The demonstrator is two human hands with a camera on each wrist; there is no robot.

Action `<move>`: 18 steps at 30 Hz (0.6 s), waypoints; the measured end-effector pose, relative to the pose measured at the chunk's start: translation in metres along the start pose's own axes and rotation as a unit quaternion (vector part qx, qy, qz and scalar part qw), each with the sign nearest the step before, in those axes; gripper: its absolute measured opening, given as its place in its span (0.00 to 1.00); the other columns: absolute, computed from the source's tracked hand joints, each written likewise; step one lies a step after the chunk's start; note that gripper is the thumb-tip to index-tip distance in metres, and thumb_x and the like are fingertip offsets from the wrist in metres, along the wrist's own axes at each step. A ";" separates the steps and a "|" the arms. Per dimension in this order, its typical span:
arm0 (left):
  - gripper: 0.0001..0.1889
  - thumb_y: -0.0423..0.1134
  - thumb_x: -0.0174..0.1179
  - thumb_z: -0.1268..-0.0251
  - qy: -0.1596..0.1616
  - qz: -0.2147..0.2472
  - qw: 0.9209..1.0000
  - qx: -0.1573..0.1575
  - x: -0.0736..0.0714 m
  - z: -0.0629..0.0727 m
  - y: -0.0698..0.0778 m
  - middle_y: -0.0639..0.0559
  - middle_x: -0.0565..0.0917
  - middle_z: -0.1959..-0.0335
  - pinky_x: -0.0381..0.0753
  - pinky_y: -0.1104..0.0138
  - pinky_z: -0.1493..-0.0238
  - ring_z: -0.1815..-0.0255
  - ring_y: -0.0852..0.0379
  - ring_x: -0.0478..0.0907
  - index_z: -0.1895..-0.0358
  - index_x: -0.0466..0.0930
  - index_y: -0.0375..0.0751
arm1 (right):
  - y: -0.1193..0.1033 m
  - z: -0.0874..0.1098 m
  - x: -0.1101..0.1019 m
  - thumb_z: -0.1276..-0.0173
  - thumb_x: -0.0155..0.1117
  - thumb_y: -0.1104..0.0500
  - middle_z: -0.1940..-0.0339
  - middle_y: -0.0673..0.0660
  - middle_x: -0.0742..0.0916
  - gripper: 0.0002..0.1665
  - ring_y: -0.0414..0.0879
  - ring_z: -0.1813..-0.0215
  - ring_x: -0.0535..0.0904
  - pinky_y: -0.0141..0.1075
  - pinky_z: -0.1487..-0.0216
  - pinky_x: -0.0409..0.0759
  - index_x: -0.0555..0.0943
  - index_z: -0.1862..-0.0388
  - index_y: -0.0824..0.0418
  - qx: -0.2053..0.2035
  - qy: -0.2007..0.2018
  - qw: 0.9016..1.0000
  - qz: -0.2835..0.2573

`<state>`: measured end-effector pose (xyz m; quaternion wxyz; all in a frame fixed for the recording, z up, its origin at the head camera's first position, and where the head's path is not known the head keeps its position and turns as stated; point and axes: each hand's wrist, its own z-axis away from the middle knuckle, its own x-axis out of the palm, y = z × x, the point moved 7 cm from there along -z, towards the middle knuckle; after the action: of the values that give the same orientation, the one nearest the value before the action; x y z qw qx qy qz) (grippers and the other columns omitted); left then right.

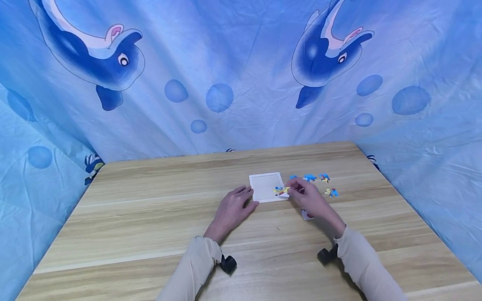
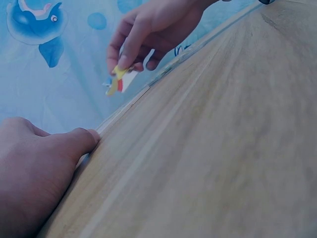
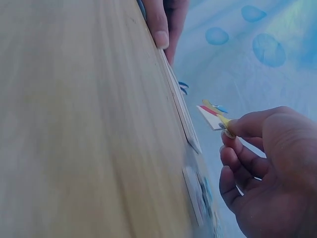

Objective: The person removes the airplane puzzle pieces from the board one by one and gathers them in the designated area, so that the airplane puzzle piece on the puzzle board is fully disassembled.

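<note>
A square white-rimmed puzzle tray (image 1: 263, 187) lies on the table. My left hand (image 1: 233, 207) rests at its left side, fingers by the left rim and thumb by the near left corner. Between thumb and fingertips, my right hand (image 1: 310, 200) pinches a puzzle piece (image 3: 213, 116) printed yellow, red, blue and white. In the head view that piece overlaps the tray's near right corner; both wrist views show it raised and tilted above the tray. The right hand's other fingers curl loosely below it.
Several loose puzzle pieces (image 1: 310, 177) lie right of the tray, partly behind the right hand. One more piece (image 1: 306, 215) sits nearer, under the right wrist. The wooden table (image 1: 150, 217) meets a blue dolphin-print curtain (image 1: 241, 83) at the back and sides.
</note>
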<state>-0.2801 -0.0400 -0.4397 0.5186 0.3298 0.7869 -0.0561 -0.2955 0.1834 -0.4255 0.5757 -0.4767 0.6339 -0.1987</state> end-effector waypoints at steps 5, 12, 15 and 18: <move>0.24 0.55 0.56 0.33 -0.001 0.000 1.000 -0.003 0.000 0.000 0.000 0.49 0.80 0.41 0.73 0.58 0.38 0.36 0.51 0.73 0.42 0.81 0.43 | 0.003 0.009 -0.011 0.27 0.56 0.59 0.65 0.55 0.79 0.07 0.48 0.63 0.74 0.33 0.64 0.75 0.78 0.54 0.59 0.013 0.007 1.000 0.012; 0.24 0.55 0.56 0.32 -0.005 -0.001 1.000 -0.003 0.000 0.000 0.000 0.49 0.79 0.41 0.73 0.59 0.37 0.36 0.51 0.73 0.43 0.81 0.42 | 0.010 0.020 -0.025 0.27 0.56 0.59 0.63 0.54 0.80 0.06 0.49 0.62 0.74 0.33 0.64 0.75 0.79 0.55 0.56 0.041 0.019 0.999 0.025; 0.24 0.55 0.56 0.32 -0.009 0.000 1.000 -0.006 0.000 0.000 0.000 0.49 0.79 0.40 0.73 0.59 0.37 0.36 0.51 0.73 0.42 0.81 0.42 | 0.012 0.024 -0.030 0.27 0.56 0.59 0.62 0.54 0.80 0.07 0.48 0.59 0.73 0.32 0.62 0.75 0.79 0.55 0.57 0.048 0.021 0.998 0.026; 0.24 0.55 0.56 0.32 -0.011 0.002 1.000 -0.008 0.000 0.000 -0.001 0.49 0.79 0.40 0.72 0.59 0.37 0.36 0.51 0.73 0.42 0.80 0.43 | 0.009 0.029 -0.035 0.27 0.56 0.62 0.62 0.55 0.80 0.07 0.48 0.59 0.73 0.32 0.61 0.74 0.79 0.55 0.60 0.048 0.021 0.998 0.032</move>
<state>-0.2805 -0.0406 -0.4398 0.5297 0.3271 0.7808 -0.0525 -0.2762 0.2253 -0.4208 0.5905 -0.4235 0.6506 -0.2205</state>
